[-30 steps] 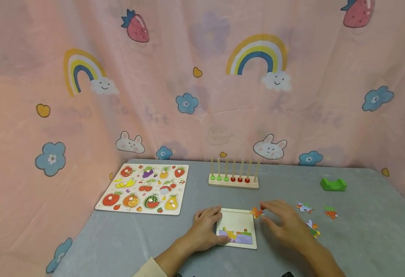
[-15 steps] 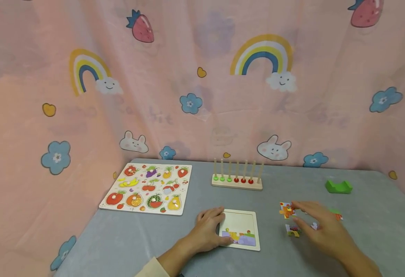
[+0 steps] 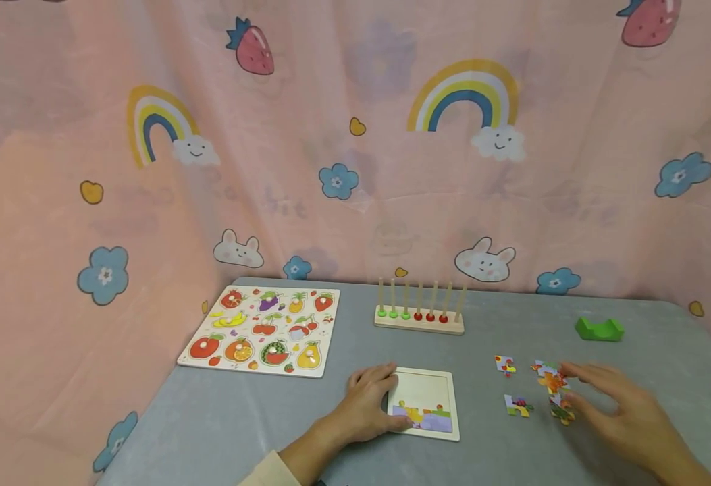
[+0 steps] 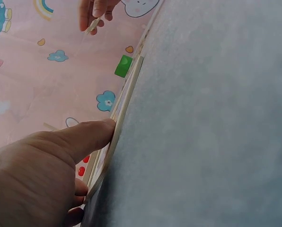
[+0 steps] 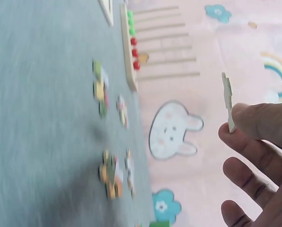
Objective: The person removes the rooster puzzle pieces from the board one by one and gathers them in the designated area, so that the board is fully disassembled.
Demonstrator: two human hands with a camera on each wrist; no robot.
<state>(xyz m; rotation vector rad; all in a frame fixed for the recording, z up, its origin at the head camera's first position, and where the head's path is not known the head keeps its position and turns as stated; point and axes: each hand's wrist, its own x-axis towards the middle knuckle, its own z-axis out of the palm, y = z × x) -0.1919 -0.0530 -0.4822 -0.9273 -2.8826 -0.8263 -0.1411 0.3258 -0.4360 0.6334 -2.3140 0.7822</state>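
My left hand grips the left side of a square wooden puzzle tray, the thumb lying at its lower rim. Joined jigsaw pieces in purple, yellow and green fill the tray's lower part. In the left wrist view the thumb presses on the tray's edge. Off to the right, my right hand pinches an orange jigsaw piece between thumb and index finger. The right wrist view shows this held piece edge-on, raised over the table. Below it lie several loose pieces.
A fruit peg puzzle board lies at the left. Behind the tray stands a wooden peg rack with green and red beads. A green notched block sits at the back right, before a pink printed curtain.
My right hand has moved right, away from the tray, with the orange jigsaw piece still pinched. Loose pieces it covered now show. The left hand stays on the tray; the head view has turned slightly.
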